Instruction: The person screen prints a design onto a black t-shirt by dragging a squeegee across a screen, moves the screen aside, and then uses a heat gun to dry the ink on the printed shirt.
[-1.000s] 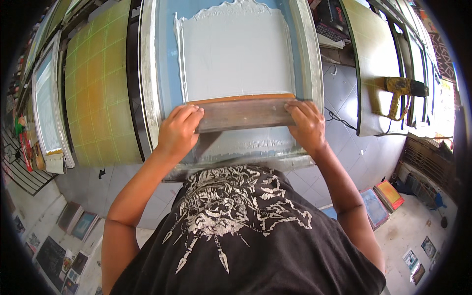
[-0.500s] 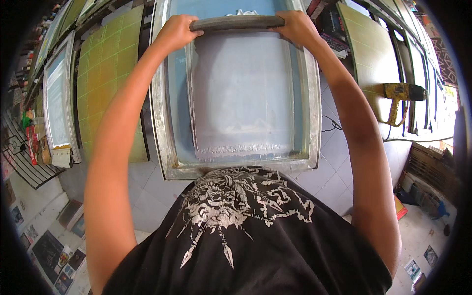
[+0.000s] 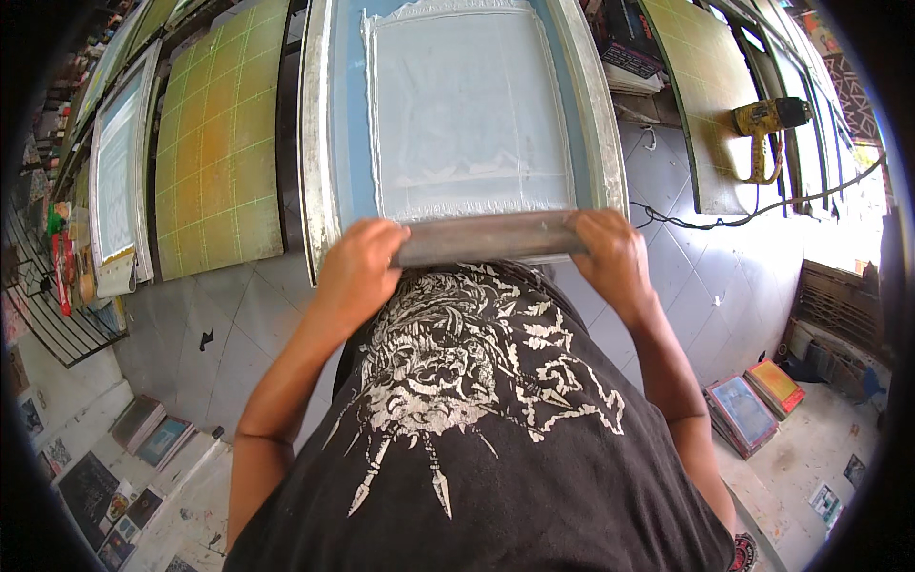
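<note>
Squeegee [image 3: 488,238] in both hands

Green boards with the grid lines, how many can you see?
3: one grid board left of the metal-framed screen, one to its right by the yellow tool, a sliver top left. More may be hidden.

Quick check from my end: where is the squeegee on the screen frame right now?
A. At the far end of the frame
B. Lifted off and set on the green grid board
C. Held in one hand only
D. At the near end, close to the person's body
D: the squeegee lies across the near end of the screen frame, just above the black shirt, with the left hand and right hand gripping its two ends.
</note>
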Demonstrator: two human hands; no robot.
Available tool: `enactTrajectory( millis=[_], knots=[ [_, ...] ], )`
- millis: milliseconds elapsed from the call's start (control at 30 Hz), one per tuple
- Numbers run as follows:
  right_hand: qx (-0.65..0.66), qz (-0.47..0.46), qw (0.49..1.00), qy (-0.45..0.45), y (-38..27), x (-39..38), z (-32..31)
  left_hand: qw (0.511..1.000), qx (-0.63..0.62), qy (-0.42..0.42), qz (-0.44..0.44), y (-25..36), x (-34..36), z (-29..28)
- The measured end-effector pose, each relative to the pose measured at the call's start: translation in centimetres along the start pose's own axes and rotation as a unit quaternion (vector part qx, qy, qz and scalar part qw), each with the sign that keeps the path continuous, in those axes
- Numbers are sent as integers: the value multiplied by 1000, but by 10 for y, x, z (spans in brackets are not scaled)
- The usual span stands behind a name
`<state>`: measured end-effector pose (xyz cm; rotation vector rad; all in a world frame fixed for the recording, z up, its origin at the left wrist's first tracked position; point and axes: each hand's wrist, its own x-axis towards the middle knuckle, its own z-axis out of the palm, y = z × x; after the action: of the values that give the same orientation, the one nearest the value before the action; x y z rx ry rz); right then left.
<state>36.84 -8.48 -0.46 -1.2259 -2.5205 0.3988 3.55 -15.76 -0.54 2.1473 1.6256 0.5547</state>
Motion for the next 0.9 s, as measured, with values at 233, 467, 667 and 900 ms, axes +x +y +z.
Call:
enactTrajectory(
  millis=[233,467,667,900],
  knots=[
    [-24,-12,998,58,14,-2,40,995,52,66,45,-26,5,33],
    [-4,-17,1000,24,18,32,10,1000,18,8,-11,-18,32,1],
    [-1,-8,1000,14,12,4,28,1000,1,21,5,-13,5,17],
    [-15,-47,998,44,54,77,37,999,29,38,18,-56,70,14]
  ],
)
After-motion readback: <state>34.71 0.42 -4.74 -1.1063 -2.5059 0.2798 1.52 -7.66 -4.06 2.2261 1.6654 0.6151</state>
